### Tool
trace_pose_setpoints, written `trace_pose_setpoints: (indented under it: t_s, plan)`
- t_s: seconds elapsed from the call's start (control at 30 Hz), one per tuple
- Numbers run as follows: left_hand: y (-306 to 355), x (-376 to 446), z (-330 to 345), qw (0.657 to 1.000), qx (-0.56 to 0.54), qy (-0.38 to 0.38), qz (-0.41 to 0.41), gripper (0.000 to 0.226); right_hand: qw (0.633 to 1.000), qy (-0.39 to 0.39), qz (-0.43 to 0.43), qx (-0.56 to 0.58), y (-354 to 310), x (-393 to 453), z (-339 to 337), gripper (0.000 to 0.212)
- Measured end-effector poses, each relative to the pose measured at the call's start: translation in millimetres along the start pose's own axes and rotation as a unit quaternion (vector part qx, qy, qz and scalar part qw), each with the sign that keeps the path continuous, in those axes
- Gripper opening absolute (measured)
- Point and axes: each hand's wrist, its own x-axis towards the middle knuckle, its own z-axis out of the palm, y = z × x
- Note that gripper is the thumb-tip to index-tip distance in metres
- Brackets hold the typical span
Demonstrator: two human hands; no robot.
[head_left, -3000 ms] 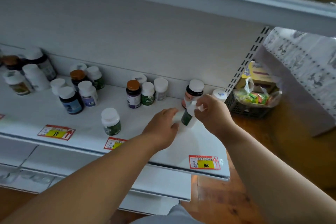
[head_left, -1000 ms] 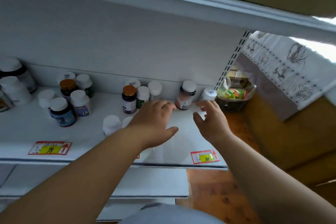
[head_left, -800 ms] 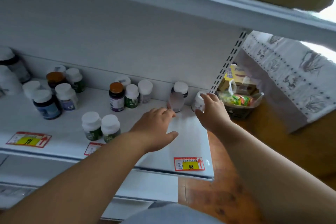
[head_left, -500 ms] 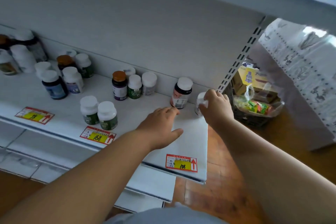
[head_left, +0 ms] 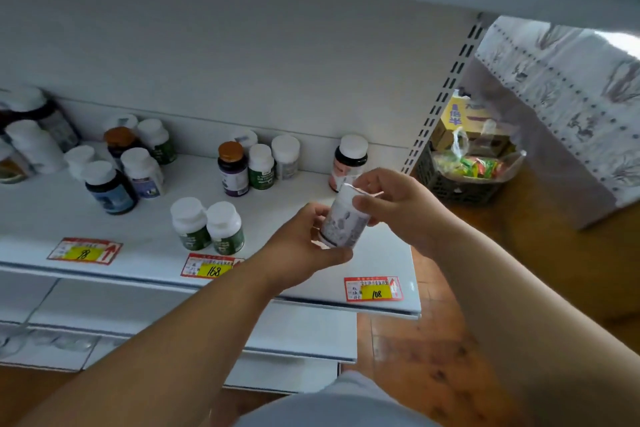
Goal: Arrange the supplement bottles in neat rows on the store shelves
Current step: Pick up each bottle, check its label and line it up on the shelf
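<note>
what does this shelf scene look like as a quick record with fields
setting: white store shelf with price tags
held item: white-capped bottle, tilted, above the shelf's right end
left hand: grips the bottle's lower part
right hand: grips its cap end
front pair: two green-label bottles side by side behind the 168 tag
back right: one dark-collared bottle standing alone
beyond shelf: basket of packaged goods

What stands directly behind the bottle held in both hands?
Behind the held white bottle stands a dark bottle with a white cap, by the shelf's back wall. The held bottle and right hand cover its lower part.
</note>
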Motion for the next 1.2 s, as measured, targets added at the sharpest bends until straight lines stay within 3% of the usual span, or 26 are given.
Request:
trace_pose_setpoints:
  t_s: [0.07,0.13,0.37,0.5,0.63,0.9,0.97,1.1,1.2]
  plan:
    - [-3,-7,-7,0.999,-0.028,-0.039,0.002,0.055,0.995,-0.026,0.007,0.095,-3,-11,4,0.02]
    - [-6,-12,-9,0.998,-0.03,-0.053,0.001,0.054,0.993,-0.013,0.013,0.119,-4,-21,14,0.021]
    - [-19,-13,10,0.995,0.091,-0.01,0.048,0.058,0.991,0.102,0.032,-0.079,-3,-41,40,0.028]
    - [-33,3,13,0.972,0.216,0.023,0.093,0.06,0.966,0.082,-0.021,-0.245,9,-41,46,0.044]
    - [-43,20,18,0.938,0.317,0.041,0.13,0.05,0.952,0.041,-0.063,-0.296,19,-31,56,0.046]
    - [-51,26,14,0.953,0.282,0.023,0.108,0.042,0.951,0.051,-0.078,-0.295,23,-26,63,0.047]
    - [-48,25,10,0.958,0.266,0.021,0.108,0.05,0.952,0.072,-0.094,-0.284,20,-27,61,0.051]
    - [-37,14,3,0.968,0.24,0.017,0.068,0.085,0.947,0.178,-0.079,-0.257,9,-1,38,0.04]
    - [-22,9,-3,0.977,0.201,0.037,0.062,0.08,0.936,0.186,-0.041,-0.298,-1,44,13,0.046]
